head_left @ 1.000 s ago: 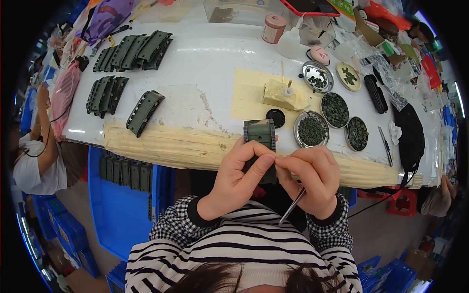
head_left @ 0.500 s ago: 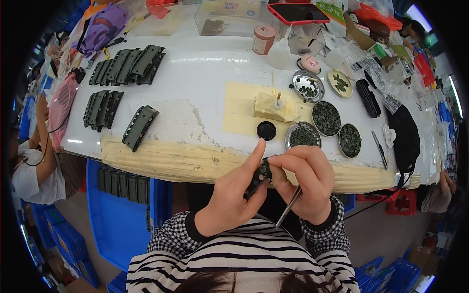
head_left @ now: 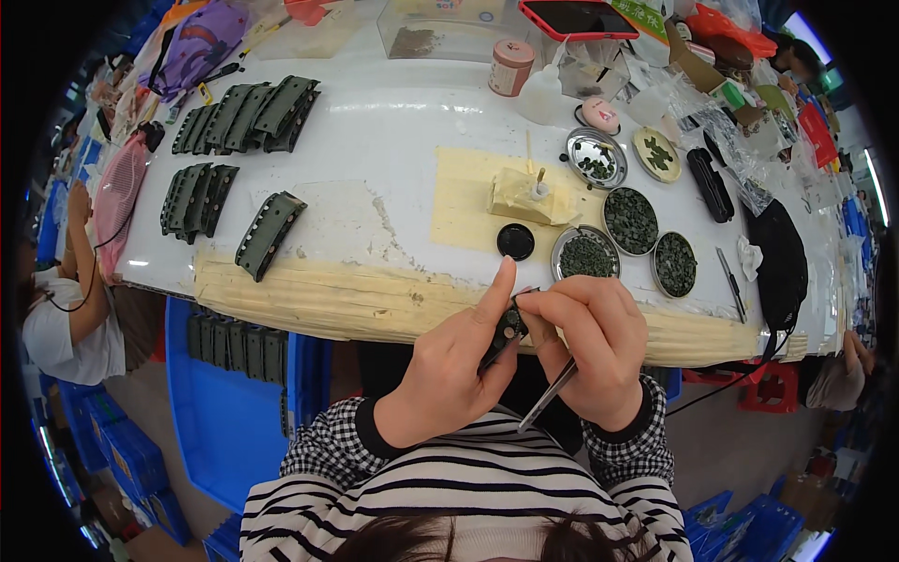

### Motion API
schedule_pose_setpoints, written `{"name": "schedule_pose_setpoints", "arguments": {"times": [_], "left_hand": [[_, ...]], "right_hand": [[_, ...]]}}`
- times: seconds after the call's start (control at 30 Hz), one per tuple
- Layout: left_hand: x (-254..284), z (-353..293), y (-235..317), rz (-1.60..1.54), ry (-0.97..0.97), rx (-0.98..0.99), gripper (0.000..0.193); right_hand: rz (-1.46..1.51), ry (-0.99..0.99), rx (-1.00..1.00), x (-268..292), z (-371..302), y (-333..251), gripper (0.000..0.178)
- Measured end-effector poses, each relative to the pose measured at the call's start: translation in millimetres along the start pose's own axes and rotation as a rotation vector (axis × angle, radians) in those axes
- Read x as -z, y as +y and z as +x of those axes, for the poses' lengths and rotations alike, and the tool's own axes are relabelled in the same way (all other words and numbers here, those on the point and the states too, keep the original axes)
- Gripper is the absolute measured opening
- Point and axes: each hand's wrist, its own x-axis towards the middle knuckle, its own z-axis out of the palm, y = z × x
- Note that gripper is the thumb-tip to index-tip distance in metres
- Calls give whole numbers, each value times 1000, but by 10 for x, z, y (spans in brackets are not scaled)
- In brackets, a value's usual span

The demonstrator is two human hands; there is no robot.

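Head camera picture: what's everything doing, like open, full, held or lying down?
Left hand, closed around a dark green piece
Dark green piece, held, partly hidden
Right hand, closed on tweezers, at the piece's edge
Tweezers, held, slanting
Lone curved piece, lying by itself on the table
Round tins, open, full of green bits
Silver dish, open, partly filled
Blue bin, open, partly filled
Phone, face up, screen dark

A black-and-white striped top [head_left: 440, 475] shows with black-cuffed checked sleeves [head_left: 328, 444].
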Motion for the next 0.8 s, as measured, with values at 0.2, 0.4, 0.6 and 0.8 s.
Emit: {"name": "schedule_pose_setpoints", "arguments": {"times": [0.2, 0.4, 0.6, 0.8], "left_hand": [[-14, 5, -15, -16, 17, -13, 73], [-24, -30, -15, -135, -31, 84, 72], [-1, -52, -176, -553, -80, 251, 39], [111, -68, -311, -755, -147, 315, 30]], "right_hand": [[50, -1, -3, -1, -25, -11, 32], [55, 16, 15, -47, -63, 13, 31], [180, 127, -167, 110, -34, -17, 29], [204, 158, -310, 130, -76, 65, 23]]}}
